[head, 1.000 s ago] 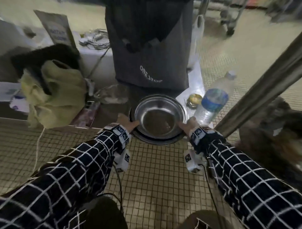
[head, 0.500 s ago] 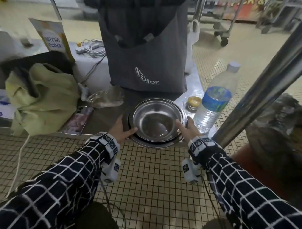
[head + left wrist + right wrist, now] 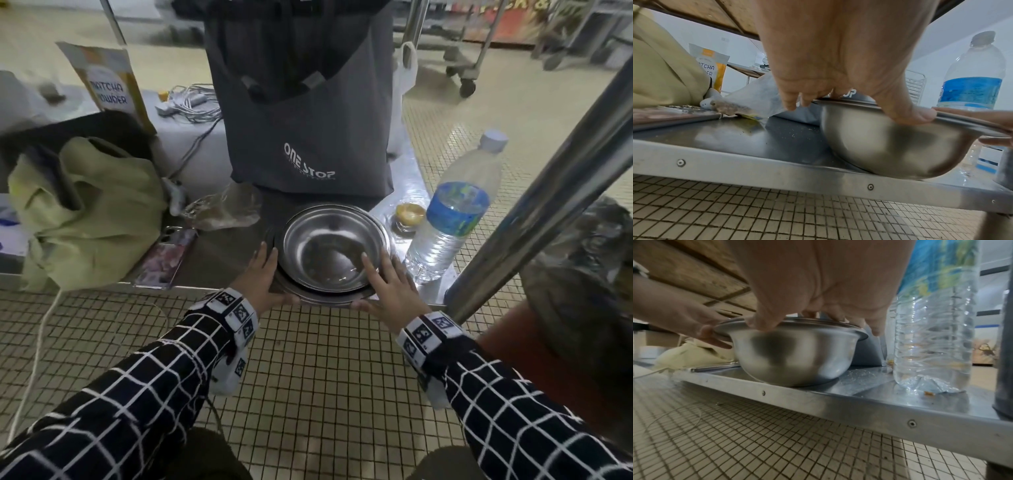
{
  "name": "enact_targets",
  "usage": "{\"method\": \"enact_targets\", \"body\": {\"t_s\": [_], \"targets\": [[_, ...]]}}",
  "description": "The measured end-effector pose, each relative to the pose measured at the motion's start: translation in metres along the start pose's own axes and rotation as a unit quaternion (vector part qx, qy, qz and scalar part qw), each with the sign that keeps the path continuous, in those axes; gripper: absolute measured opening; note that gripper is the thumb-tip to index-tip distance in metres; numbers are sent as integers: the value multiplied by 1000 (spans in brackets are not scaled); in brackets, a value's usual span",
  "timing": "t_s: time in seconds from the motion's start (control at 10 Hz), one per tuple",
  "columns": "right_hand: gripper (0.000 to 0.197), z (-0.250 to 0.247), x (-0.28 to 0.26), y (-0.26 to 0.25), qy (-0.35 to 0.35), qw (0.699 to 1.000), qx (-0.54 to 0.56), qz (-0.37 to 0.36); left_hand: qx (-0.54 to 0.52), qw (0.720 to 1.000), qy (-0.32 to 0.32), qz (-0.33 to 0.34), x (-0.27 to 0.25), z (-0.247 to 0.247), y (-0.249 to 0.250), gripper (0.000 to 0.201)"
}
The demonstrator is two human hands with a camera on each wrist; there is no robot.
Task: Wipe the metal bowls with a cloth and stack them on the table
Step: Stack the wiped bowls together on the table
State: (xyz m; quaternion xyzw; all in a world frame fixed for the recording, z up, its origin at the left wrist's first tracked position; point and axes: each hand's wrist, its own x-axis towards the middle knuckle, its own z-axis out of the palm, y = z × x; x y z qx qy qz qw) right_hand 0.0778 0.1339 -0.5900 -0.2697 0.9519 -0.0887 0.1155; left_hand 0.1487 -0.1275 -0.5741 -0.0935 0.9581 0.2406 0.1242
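Observation:
A nested stack of metal bowls sits at the front edge of a low steel shelf. My left hand grips the stack's left rim, with the thumb on the rim and a finger under it in the right wrist view. My right hand holds the right rim, its index finger reaching over into the top bowl and its thumb below. The left wrist view shows the bowls slightly overhanging the shelf edge. A pale green cloth bundle lies at the shelf's left end.
A grey tote bag stands right behind the bowls. To their right are a water bottle and a small yellow-lidded jar. A slanting steel leg stands further right. A clear plastic bag and a flat packet lie to the left.
Both hands have closed further round the stack's rim, and the right index finger now reaches over into the top bowl. My head has moved closer.

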Motion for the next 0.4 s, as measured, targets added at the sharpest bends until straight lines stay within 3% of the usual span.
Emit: {"method": "enact_targets", "body": {"t_s": [0.2, 0.4], "targets": [[81, -3, 35, 1, 26, 998, 16, 62, 21, 999, 50, -1, 39, 0, 5, 93], [73, -5, 54, -2, 114, 988, 51, 94, 35, 996, 86, 3, 64, -12, -1, 73]]}}
